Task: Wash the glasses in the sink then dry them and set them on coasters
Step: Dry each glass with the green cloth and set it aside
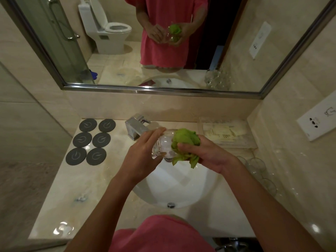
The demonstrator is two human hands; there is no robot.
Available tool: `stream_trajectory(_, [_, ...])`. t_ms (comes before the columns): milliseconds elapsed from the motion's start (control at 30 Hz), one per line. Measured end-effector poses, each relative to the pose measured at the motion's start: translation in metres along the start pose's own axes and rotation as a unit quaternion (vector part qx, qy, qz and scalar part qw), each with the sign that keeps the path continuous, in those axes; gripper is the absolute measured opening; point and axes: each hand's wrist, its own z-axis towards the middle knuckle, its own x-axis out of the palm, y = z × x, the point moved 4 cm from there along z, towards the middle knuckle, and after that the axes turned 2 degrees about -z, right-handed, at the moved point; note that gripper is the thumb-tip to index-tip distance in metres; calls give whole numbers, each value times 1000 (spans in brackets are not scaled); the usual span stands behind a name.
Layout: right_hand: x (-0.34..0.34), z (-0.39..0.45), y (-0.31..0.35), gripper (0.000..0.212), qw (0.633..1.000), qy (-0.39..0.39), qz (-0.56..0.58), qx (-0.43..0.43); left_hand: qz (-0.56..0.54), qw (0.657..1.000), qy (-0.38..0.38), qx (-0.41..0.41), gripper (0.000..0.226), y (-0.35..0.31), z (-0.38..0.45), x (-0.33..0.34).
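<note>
Above the sink [174, 188] at frame centre, left hand [143, 151] grips a glass [164, 144] while right hand [203, 151] clutches a green cloth [184, 140], drying it; coasters [91, 141] at left likely come next.

Glass [164, 144] between hands; cloth [184, 142] inside

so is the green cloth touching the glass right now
Touching. The head view shows the green cloth, bunched in the right hand, pushed into the mouth of the glass, which the left hand holds.
</note>
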Motion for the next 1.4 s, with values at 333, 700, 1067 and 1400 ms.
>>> stream_trajectory(333, [-5,-1,14,50,985,-155,-1,-75,-167,978,8,-122,84,10,-4,-3])
stream_trajectory(700, [29,-7,11,40,869,-240,-289,-321,-180,964,71,-180,68,10,-1,9])
stream_trajectory(1067, [20,19,29,35,932,-300,-162,-119,-77,992,45,-87,86,-10,-1,-1])
stream_trajectory(1400, [-12,16,-10,43,941,-338,9,-25,-215,967,-21,-132,79,-4,3,-20])
